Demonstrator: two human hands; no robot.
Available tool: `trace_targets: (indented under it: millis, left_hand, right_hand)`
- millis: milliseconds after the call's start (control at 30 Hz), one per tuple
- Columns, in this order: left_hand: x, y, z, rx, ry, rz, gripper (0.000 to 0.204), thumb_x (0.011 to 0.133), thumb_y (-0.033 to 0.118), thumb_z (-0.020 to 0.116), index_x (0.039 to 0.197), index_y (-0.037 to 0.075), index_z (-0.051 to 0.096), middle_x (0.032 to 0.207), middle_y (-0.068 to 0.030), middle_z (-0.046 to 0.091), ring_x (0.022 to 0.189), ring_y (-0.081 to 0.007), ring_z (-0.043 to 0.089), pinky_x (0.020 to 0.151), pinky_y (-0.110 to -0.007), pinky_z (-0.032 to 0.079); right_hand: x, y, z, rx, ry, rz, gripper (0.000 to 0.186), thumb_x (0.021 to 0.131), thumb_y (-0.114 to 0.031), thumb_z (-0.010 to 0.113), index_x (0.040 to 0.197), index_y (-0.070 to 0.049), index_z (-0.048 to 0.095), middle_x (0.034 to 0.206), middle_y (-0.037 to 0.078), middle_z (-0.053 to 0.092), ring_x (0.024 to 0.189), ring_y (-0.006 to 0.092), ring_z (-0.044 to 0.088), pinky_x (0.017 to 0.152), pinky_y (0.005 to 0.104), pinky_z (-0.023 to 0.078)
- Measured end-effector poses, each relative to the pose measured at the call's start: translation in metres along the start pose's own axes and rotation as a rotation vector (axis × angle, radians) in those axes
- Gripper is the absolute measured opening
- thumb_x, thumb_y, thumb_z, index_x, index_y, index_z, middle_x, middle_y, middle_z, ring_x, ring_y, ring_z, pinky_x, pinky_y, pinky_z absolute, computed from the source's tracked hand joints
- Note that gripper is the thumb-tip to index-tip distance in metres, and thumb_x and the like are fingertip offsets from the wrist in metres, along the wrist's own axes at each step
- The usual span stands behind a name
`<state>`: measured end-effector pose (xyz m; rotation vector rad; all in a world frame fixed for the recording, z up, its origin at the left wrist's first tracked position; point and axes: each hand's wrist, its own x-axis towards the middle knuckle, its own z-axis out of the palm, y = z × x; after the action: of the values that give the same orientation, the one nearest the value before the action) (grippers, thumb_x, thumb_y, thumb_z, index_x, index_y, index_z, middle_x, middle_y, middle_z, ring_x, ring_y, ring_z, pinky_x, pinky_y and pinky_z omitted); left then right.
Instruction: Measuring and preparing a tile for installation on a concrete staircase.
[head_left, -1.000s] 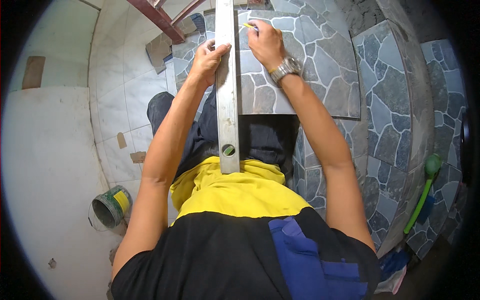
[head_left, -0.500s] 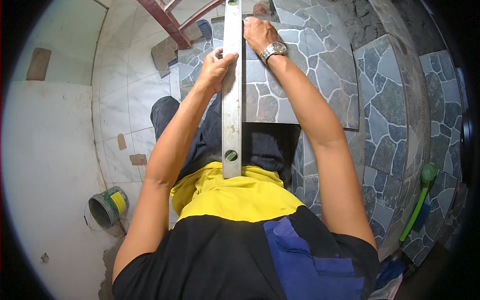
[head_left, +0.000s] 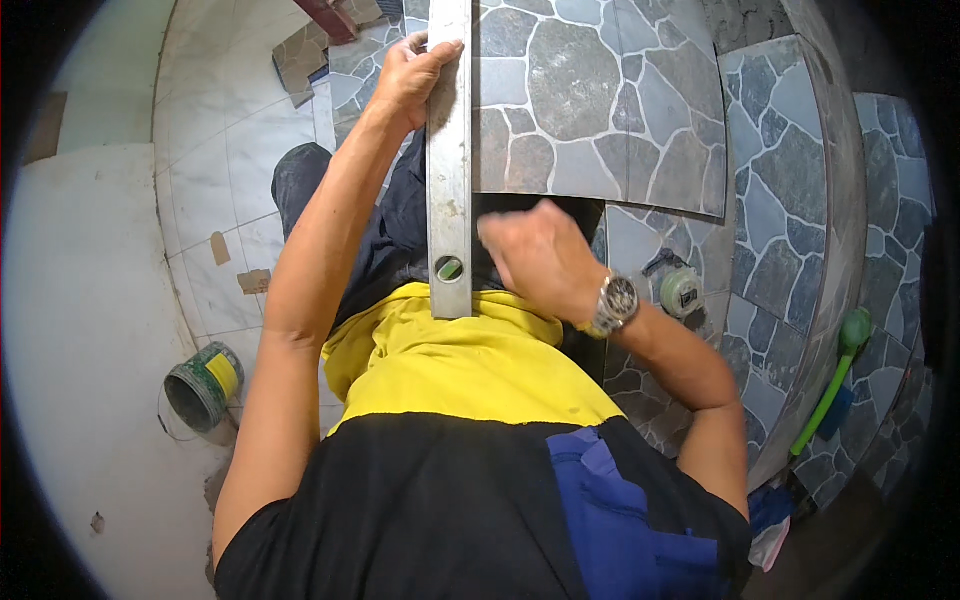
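A long metal spirit level (head_left: 449,190) runs from my yellow shirt hem away over the edge of a stone-patterned tile (head_left: 600,110). My left hand (head_left: 412,75) grips the level by its left side, thumb on top. Close to the level's near end, on its right, hovers my right hand (head_left: 545,255), wearing a wristwatch (head_left: 617,300). Its fingers are curled and partly blurred; whatever they hold is hidden. A green vial (head_left: 449,268) sits in the level's near end. Below the right hand is a dark gap in front of the tile's near edge.
A round pale-green thing (head_left: 682,292) lies on stone-patterned tiling to the right. Farther right is a green long-handled dipper (head_left: 832,385). A dirty bucket (head_left: 203,387) lies tipped at left, near cardboard scraps (head_left: 255,281). A red metal leg (head_left: 328,18) stands at the far left.
My right hand has pulled back from the level's far part to beside its near end, bending at the elbow. My left hand still holds the level. The view has shifted slightly.
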<state>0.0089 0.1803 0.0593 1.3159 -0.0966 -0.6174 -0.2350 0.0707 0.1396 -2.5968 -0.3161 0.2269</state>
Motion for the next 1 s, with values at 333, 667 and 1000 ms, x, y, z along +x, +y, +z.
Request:
trace_targets:
  millis: [333,667,1000]
  left_hand:
    - [-0.005,0.006,0.004,-0.002,0.034,-0.021,0.039,0.092,0.015,0.076,0.123,-0.002,0.060,0.102,-0.0083,0.071,0.082,-0.0134,0.069,0.072,-0.030,0.058]
    - [-0.008,0.011,0.003,-0.051,0.038,-0.034,0.036,0.092,0.012,0.074,0.122,-0.002,0.060,0.101,-0.0069,0.071,0.082,-0.0137,0.067,0.074,-0.030,0.057]
    - [-0.004,0.007,0.011,-0.067,0.045,-0.048,0.030,0.092,0.011,0.074,0.118,-0.001,0.064,0.097,-0.0058,0.072,0.080,-0.0114,0.068,0.070,-0.029,0.057]
  right_hand:
    - [0.088,0.076,-0.050,0.260,0.641,0.082,0.022,0.092,-0.014,0.061,0.105,-0.001,0.072,0.090,0.023,0.070,0.084,0.0414,0.068,0.077,0.0458,0.055]
    - [0.195,0.103,-0.028,0.100,0.683,0.262,0.026,0.094,-0.026,0.057,0.094,-0.006,0.072,0.089,0.024,0.072,0.085,0.0455,0.070,0.078,0.0548,0.056]
    - [0.233,0.138,-0.055,-0.006,0.608,0.336,0.030,0.093,-0.031,0.055,0.095,-0.008,0.075,0.093,0.024,0.073,0.090,0.0435,0.071,0.086,0.0517,0.057]
